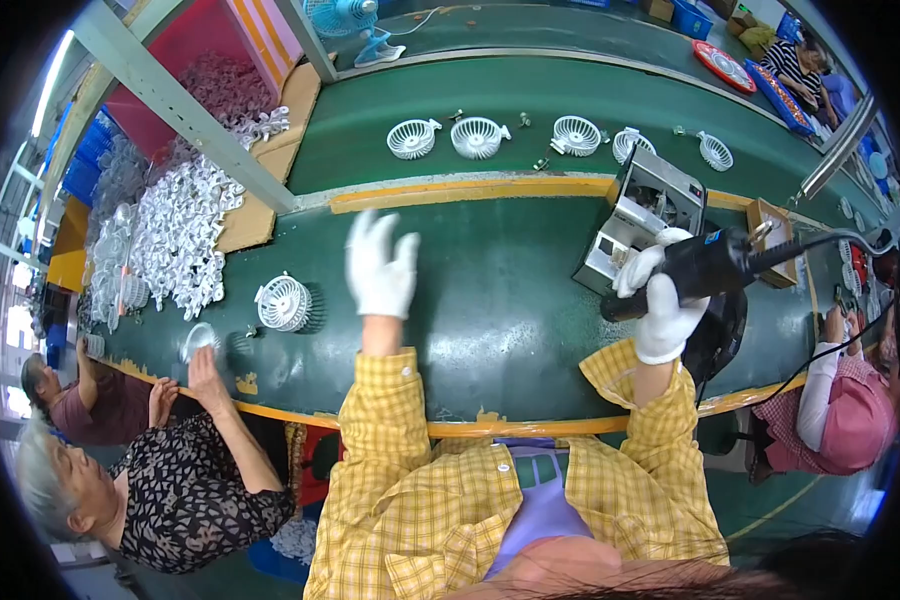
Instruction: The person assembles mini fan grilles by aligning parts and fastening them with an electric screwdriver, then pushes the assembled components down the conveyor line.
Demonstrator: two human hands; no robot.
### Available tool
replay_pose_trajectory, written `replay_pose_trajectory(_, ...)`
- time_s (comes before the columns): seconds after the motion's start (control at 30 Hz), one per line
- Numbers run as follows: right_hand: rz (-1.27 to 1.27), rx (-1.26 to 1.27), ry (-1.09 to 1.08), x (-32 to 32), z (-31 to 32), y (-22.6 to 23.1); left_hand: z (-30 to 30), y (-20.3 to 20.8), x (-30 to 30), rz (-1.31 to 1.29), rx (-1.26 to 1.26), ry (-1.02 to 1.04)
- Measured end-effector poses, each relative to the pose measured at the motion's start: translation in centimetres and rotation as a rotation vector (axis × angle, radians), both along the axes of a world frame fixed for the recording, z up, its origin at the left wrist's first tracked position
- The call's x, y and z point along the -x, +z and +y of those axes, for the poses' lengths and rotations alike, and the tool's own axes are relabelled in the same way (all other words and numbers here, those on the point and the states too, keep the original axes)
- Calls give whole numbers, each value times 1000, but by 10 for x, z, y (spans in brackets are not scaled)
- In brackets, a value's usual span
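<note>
My left hand point(382, 268), in a white glove, is raised over the green bench point(480, 350) with its fingers apart and nothing in it. My right hand point(665, 325), gloved too, is wrapped round a black electric screwdriver point(705, 268). The tool lies tilted, its cord end to the right and the other end by my fingers. Just behind that hand stands an open-topped metal screw feeder box point(660, 185), partly hidden by hand and tool. A white round fan cage point(284, 303) rests on the bench to the left of my left hand.
Beyond the orange-edged ledge, several white fan cages point(480, 138) lie on a green conveyor belt point(360, 170). White plastic parts point(180, 235) are heaped at left beside a metal post point(185, 105). A co-worker's hand point(208, 378) holds a round part nearby. A spring hanger point(835, 150) hangs at right.
</note>
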State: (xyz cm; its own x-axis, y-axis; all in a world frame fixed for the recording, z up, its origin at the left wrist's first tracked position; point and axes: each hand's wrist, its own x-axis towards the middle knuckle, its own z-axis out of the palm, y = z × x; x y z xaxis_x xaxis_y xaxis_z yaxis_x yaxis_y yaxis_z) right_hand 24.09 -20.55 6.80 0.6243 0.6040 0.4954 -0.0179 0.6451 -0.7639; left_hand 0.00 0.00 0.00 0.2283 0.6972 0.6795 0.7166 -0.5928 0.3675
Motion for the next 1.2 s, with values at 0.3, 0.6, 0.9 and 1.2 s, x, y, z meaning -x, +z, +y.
replay_pose_trajectory(0.3, -10, 95, 36, -18, -19, 16, 19, -3, 157, -331, 275, 198)
replay_pose_trajectory(0.6, 123, 52, 39, -22, -17, 7, 51, -38, 174, -151, 420, 160)
replay_pose_trajectory(0.9, 9, 3, -76, -34, 13, 4, -44, 2, 11, 136, 557, -608)
replay_pose_trajectory(1.2, -53, 195, -123, -16, 1, 11, -116, 23, -80, 358, 370, -792)
